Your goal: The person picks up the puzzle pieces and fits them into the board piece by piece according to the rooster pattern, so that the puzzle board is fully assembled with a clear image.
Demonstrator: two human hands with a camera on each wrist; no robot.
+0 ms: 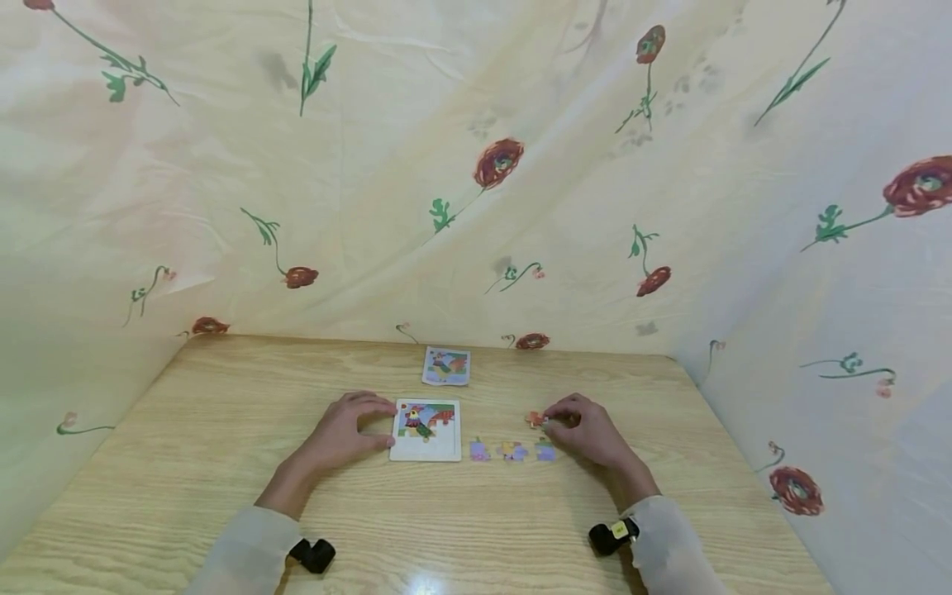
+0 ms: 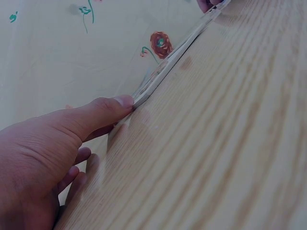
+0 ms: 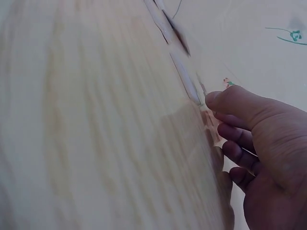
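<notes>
A square jigsaw puzzle board (image 1: 426, 450) with a white frame lies on the table. A rooster picture fills its upper part; its lower part is bare white. My left hand (image 1: 344, 430) holds the board's left edge, thumb at the lower corner and fingers at the upper one; in the left wrist view the thumb (image 2: 125, 101) touches the rim. Right of the board, my right hand (image 1: 586, 428) pinches an orange puzzle piece (image 1: 534, 420) between thumb and fingertips. Three loose pieces lie in a row below it: a purple one (image 1: 479, 449), a yellow-purple one (image 1: 512, 451) and a purple-blue one (image 1: 545, 451).
Behind the board lies a small picture card (image 1: 446, 381) showing the same rooster scene. The wooden table (image 1: 461, 529) ends at a flowered cloth (image 1: 372, 207) at the back and both sides.
</notes>
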